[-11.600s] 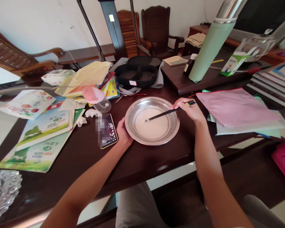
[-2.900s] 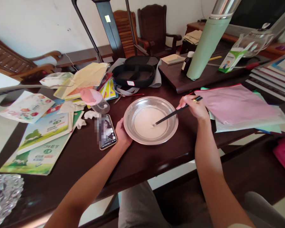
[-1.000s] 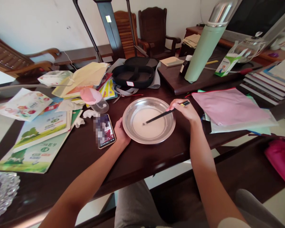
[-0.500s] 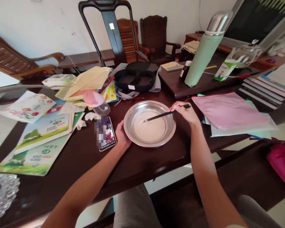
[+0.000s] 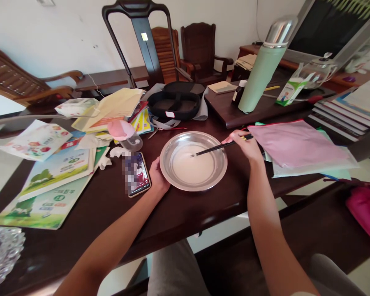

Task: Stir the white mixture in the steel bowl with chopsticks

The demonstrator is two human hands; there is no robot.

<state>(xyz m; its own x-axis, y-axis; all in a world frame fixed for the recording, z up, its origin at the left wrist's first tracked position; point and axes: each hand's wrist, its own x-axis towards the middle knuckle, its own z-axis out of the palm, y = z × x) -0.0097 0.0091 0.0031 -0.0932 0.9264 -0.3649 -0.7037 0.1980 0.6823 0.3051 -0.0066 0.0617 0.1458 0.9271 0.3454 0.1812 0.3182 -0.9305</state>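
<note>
A shiny metal bowl (image 5: 193, 186) stands on the dark table, with a pale, off-white liquid mixture (image 5: 191, 168) in its bottom. My left hand (image 5: 159, 177) grips the bowl's left side, its fingers partly hidden behind the rim. Over the bowl's right edge, my right hand (image 5: 246, 144) is closed around black chopsticks (image 5: 214, 148). They slant down to the left, and their tips touch the mixture near its middle. Just left of my left hand lies a phone (image 5: 138, 174) with its screen lit and partly blurred.
Booklets (image 5: 49, 193), crumpled tissues (image 5: 119, 152) and a pink-lidded clear cup (image 5: 126, 133) lie to the left. Behind the bowl sits an open black case (image 5: 174, 105). A tall green thermos (image 5: 262, 74) rises at the back right, beyond a pink zip pouch (image 5: 299, 144).
The chopstick tips have shifted slightly right within the mixture, and my right hand has moved a little right with them. My left hand stays at the bowl's side.
</note>
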